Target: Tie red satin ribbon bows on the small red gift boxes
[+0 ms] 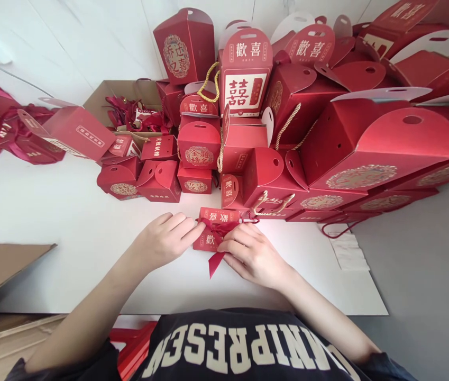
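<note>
A small red gift box [204, 241] with white lettering lies on the white table in front of me. Across its top runs a dark red ribbon [219, 227], looped into a bow, with one pointed tail hanging over the near side. My left hand [172, 239] pinches the bow's left end between thumb and fingers. On the other side my right hand [250, 251] has its fingers closed on the ribbon at the bow's right, partly covering the box. The fingertips of the right hand are partly hidden.
Stacked red gift boxes [351, 143] crowd the back and right of the white table [89, 227]. An open cardboard carton [99, 100] holds ribboned boxes, and ribboned red bags [29, 143] lie at left. A cardboard flap [6, 267] juts in at the left edge.
</note>
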Motion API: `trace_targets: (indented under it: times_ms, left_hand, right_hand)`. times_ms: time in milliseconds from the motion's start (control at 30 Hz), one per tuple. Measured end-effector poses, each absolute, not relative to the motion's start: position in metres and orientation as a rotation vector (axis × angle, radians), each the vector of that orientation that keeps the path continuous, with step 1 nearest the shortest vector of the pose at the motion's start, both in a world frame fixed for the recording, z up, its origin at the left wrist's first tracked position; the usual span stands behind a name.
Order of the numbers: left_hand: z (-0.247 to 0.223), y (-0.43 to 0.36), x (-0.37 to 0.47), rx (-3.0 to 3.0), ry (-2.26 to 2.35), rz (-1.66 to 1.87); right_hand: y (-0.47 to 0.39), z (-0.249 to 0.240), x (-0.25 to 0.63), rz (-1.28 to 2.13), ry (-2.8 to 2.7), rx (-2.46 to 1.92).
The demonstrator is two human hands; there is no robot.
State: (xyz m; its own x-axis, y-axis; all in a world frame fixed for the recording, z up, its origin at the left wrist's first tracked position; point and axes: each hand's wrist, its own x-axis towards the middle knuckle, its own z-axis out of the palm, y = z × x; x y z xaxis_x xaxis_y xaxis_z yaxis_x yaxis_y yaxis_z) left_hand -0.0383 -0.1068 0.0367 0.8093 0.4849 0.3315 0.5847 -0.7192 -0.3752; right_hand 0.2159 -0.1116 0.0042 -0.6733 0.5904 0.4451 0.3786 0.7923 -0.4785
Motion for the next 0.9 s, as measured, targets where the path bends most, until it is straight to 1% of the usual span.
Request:
trace_targets:
  times_ms: [100, 267, 367, 433, 567, 700, 800, 900]
  left_hand:
    - [0.041, -0.102, -0.033, -2.695, -0.964, -0.368]
    - [0.034, -0.084, -0.031, -3.175, -1.407, -0.755]
    - [0.021, -0.075, -0.034, -3.219, -1.633, -0.989]
    - [0.015, -0.073, -0.035, -3.226, -1.729, -1.063]
    - [0.012, -0.076, -0.038, -3.270, -1.686, -1.061]
    - [0.015, -0.080, -0.040, -3.247, -1.637, -1.045]
    - [0.016, -0.081, -0.038, -3.241, -1.659, -1.034]
    - [0.017, -0.081, -0.035, -3.261, -1.700, -1.026]
  right_hand:
    - [-0.112, 0.003, 0.216, 0.472, -2.375, -0.717]
    - [-0.112, 0.002, 0.218, 0.509, -2.343, -0.720]
    - [-0.111, 0.000, 0.219, 0.545, -2.329, -0.717]
    - [-0.110, -0.002, 0.220, 0.565, -2.319, -0.708]
    - [-0.109, -0.001, 0.222, 0.626, -2.308, -0.672]
    - [-0.107, 0.007, 0.230, 0.899, -2.191, -0.615]
    - [-0.103, 0.015, 0.233, 1.113, -1.967, -0.888]
    - [-0.097, 0.017, 0.231, 1.279, -1.875, -1.160]
